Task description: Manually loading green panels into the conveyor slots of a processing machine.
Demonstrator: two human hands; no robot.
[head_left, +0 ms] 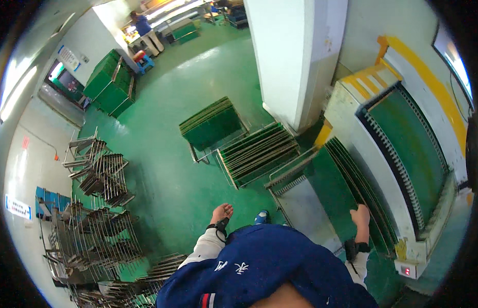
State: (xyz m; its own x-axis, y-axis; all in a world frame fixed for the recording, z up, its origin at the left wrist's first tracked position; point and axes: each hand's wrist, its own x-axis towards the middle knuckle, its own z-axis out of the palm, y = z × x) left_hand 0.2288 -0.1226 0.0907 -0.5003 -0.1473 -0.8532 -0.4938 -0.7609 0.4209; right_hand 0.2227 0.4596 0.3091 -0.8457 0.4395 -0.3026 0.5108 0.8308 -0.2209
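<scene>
My right hand [360, 218] is closed on the edge of a large green board [329, 187]. This board is the nearest of several similar green boards [359, 179] standing upright in a metal rack cart [305, 208] on my right. My left hand [223, 212] hangs over the floor, away from the boards, with its fingers curled together and nothing visible in them. Both wrists wear dark bands. Some of the right fingers are hidden behind the board edge.
A conveyor machine [406, 159] carrying a green panel stands at right, beside a white pillar [285, 56]. Ahead are two board-filled racks [259, 154] [213, 123]. Wire racks [95, 231] crowd the left wall. Green crates [110, 84] and a person [145, 32] are farther back.
</scene>
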